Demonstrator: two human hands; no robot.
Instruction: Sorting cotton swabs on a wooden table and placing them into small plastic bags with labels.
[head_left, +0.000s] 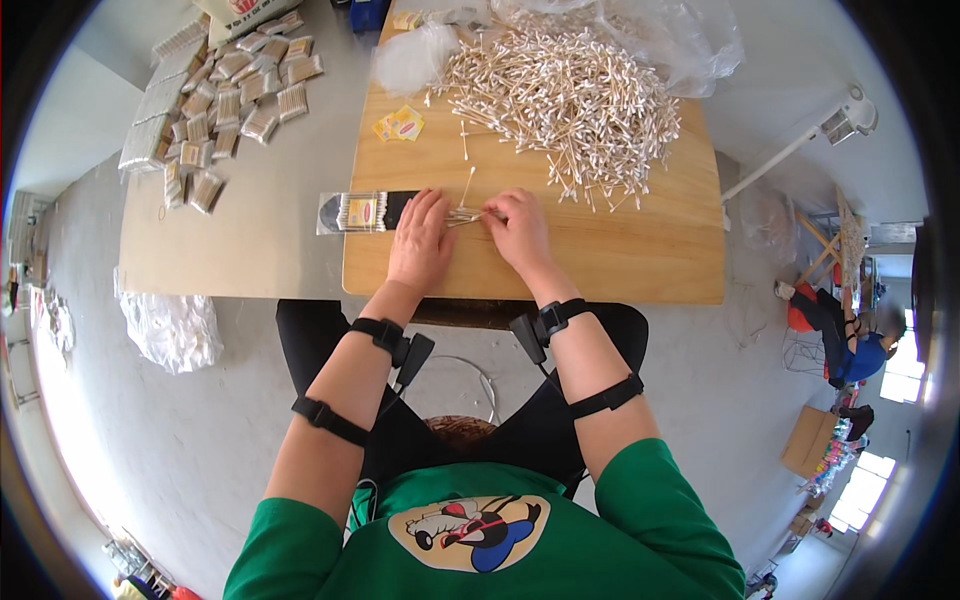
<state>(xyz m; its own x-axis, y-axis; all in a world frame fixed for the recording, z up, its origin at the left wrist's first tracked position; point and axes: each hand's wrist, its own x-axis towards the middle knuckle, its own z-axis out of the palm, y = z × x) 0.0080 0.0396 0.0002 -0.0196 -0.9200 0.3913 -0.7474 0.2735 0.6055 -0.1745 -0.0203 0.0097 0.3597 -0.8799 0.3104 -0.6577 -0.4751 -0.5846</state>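
Observation:
My left hand (420, 240) lies palm down with its fingers stretched forward, over the right part of a black strip (398, 205). At the strip's left end is a clear packet of cotton swabs (361, 211) with a yellow and white label card. A few cotton swabs (462, 215) lie in the gap between my hands, their left ends by my left hand. My right hand (518, 232) pinches the right ends of these swabs between thumb and fingers. Just beyond, two loose swabs (469, 180) lie on the wooden board (620, 260). What is under my left palm is hidden.
A large heap of loose cotton swabs (570, 100) covers the board's far side, with clear plastic bags (680, 45) behind. Yellow label cards (400, 124) lie left of it. Many filled swab packets (228, 108) are piled on the metal table (230, 245). Another person (860, 355) sits far right.

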